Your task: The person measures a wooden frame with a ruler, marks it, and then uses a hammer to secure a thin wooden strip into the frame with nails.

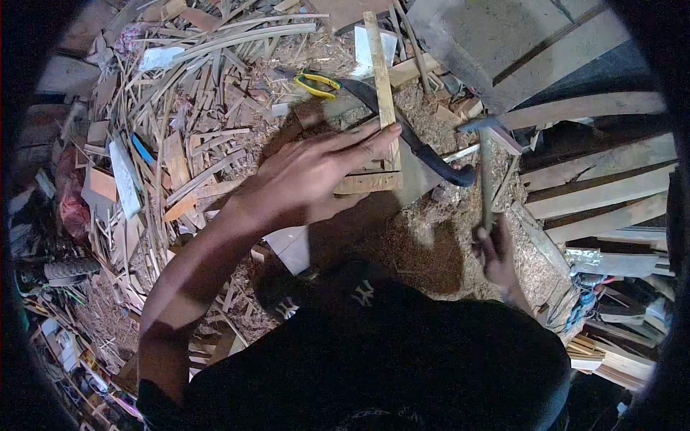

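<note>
My left hand is closed around a small wooden piece, its fingers pressing on a long narrow wooden strip and its thumb below a short wooden block. Strip and block meet near a right angle by the fingertips. My right hand is wrapped round the lower handle of a hammer, whose dark head points away from me. Between the two hands lies a machete with a dark curved handle. Yellow-handled pliers rest beyond my left hand.
Thin wood offcuts are heaped at the left and far left. Sawdust covers the ground in front of me. Long boards are stacked along the right, and large panels lean at the far right. A blue strip lies among the scraps.
</note>
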Motion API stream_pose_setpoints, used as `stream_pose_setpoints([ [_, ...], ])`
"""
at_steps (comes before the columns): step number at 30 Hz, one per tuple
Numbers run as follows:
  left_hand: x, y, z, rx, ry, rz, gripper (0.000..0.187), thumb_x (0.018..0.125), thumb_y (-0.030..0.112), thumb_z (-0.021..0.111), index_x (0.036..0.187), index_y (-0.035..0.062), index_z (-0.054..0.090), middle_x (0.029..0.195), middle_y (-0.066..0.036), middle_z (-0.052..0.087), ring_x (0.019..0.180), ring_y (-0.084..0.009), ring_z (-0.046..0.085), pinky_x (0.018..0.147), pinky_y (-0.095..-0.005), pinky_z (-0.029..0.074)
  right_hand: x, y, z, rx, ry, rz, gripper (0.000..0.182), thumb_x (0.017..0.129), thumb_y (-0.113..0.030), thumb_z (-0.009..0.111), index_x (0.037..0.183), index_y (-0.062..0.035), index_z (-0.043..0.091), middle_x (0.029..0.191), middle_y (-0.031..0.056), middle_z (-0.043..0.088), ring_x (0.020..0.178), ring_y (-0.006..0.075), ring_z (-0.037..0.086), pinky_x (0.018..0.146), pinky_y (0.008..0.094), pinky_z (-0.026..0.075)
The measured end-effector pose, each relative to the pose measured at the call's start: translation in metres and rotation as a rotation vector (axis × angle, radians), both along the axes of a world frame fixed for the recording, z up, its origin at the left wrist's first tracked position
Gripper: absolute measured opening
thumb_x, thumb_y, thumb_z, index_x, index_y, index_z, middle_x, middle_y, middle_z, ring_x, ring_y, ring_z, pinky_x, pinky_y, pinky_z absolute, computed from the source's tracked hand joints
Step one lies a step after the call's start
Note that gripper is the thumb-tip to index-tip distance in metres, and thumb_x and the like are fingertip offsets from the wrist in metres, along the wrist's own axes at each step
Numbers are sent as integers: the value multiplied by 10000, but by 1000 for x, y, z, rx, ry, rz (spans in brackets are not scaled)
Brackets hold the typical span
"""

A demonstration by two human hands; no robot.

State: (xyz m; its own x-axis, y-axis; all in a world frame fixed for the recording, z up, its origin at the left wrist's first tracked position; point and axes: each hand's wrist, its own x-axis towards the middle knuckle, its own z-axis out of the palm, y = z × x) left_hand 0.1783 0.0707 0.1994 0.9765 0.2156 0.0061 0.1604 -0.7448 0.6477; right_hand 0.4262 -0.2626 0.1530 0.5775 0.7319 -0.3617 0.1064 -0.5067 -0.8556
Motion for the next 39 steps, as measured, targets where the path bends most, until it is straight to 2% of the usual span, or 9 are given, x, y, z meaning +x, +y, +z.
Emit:
stream_pose_setpoints([
  [9, 1, 2, -6, 44, 2, -1, 954, 798, 191, 781, 1588, 281, 255, 1558, -115, 416, 1303, -348, 542, 1070, -444, 502, 9, 18, 113, 6, -464, 533, 396, 973, -31, 600, 1348, 48, 500, 990, 100, 613, 879, 148, 592, 804, 301, 494],
  [11, 2, 1, -1, 4, 84, 18, 976, 791, 178, 780, 1592, 291, 235, 1566, -117, 403, 1316, -349, 528, 1078, -448, 494, -3, 25, 122, -96, -265, 412, 392, 965, -35, 618, 1334, 48, 514, 1103, 144, 639, 1040, 184, 610, 935, 323, 472],
  [14, 3, 3, 6, -37, 124, 36, 977, 788, 161, 774, 1592, 292, 234, 1572, -111, 394, 1338, -345, 506, 1096, -444, 481, -11, 29, 116, -75, -106, 242, 409, 962, -190, 666, 1288, 23, 541, 989, 46, 568, 875, 124, 500, 810, 296, 420],
  [16, 2, 6, 2, -26, 75, 62, 977, 787, 152, 768, 1593, 288, 232, 1578, -103, 387, 1349, -340, 495, 1097, -440, 480, -12, 27, 110, -60, -119, 222, 389, 966, -94, 641, 1313, 51, 543, 1270, 186, 617, 1157, 205, 578, 1019, 354, 430],
  [21, 4, 6, -4, 37, 70, 92, 963, 788, 125, 753, 1592, 257, 241, 1595, -80, 365, 1372, -328, 474, 1097, -427, 480, -15, 51, 125, -81, -334, 432, 475, 984, -108, 593, 1423, 38, 482, 1160, 209, 654, 1009, 207, 641, 954, 341, 471],
  [24, -1, -1, -8, 26, 10, 66, 1017, 806, 195, 767, 1609, 296, 152, 1598, -122, 350, 1006, -364, 706, 868, -450, 620, -16, 60, 139, -177, -351, 541, 522, 988, -105, 569, 1479, 18, 440, 1095, 229, 671, 912, 222, 670, 891, 335, 499],
  [29, -3, -5, -5, 39, 15, 93, 1004, 811, 166, 744, 1607, 318, 150, 1605, -105, 340, 1076, -369, 679, 973, -466, 568, -20, 65, 145, -393, -245, 536, 500, 994, -115, 563, 1475, -21, 466, 1021, 174, 701, 802, 190, 664, 764, 322, 519],
  [32, 1, -2, 8, -88, 90, 118, 961, 781, 117, 744, 1594, 227, 243, 1602, -109, 342, 1401, -323, 438, 1136, -419, 437, -25, 75, 116, -76, -196, 348, 435, 984, -161, 630, 1392, -29, 559, 913, 94, 706, 752, 134, 632, 714, 295, 506],
  [39, 2, 1, -2, -20, 5, 102, 977, 796, 134, 749, 1602, 239, 208, 1595, -107, 356, 1412, -331, 423, 1150, -417, 424, -54, 198, 57, 235, -90, 195, 341, 898, -290, 787, 1072, -4, 724, 784, -13, 657, 774, 66, 578, 716, 262, 483],
])
